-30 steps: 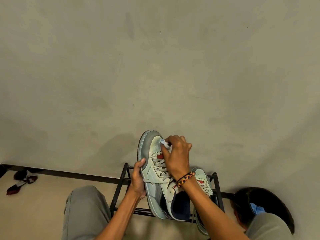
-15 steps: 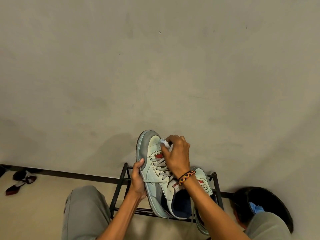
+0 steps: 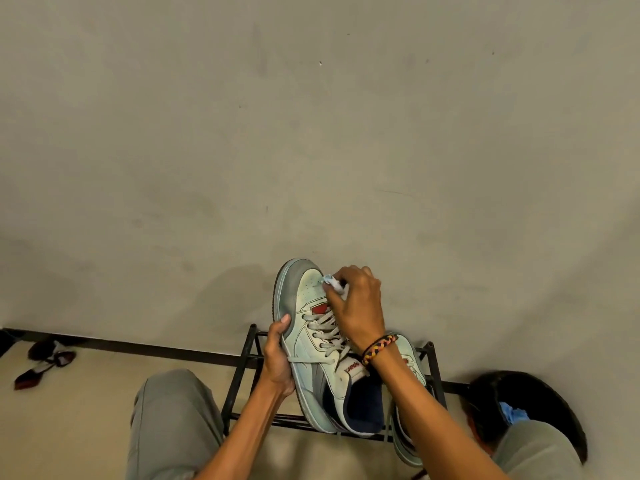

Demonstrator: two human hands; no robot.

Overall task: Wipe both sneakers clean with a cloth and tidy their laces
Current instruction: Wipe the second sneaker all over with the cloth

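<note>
**Sneaker held over the rack**

One sneaker is held above the rack, toe toward the wall. The left hand is on its left side; the right hand holds a cloth on its toe. The second sneaker lies on the rack, right of the first. A bin stands right of the rack; sandals lie far left on the floor.

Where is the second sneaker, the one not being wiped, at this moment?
In the head view the second sneaker sits on the black rack, low and right of centre, partly hidden behind the held sneaker and the right forearm.
</note>
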